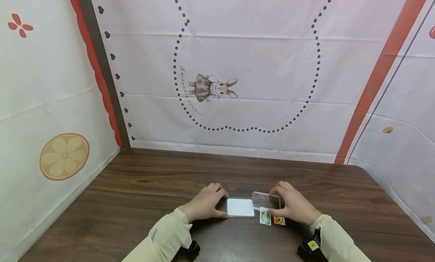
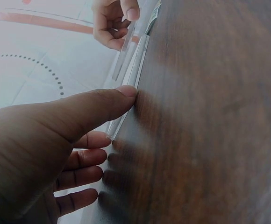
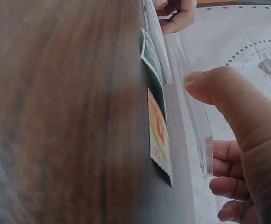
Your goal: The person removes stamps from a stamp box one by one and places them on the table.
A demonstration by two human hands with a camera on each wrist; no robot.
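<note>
A shallow clear plastic case (image 1: 240, 208) with a white inside lies flat on the table. My left hand (image 1: 205, 202) holds its left end, thumb at the near corner and fingers at the far side. Between thumb and fingers, my right hand (image 1: 295, 205) grips a clear plastic lid (image 3: 198, 119), raised off the table just right of the case. Below the lid lie two postage stamps: a green one (image 1: 265, 217) beside the case and an orange one (image 1: 280, 221) to its right, partly covered by the right thumb in the head view.
The dark wood table (image 1: 163, 171) reaches back to a printed cloth wall (image 1: 251, 73). More cloth hangs along the left and right sides. Black straps with small devices (image 1: 307, 248) sit on the wrists.
</note>
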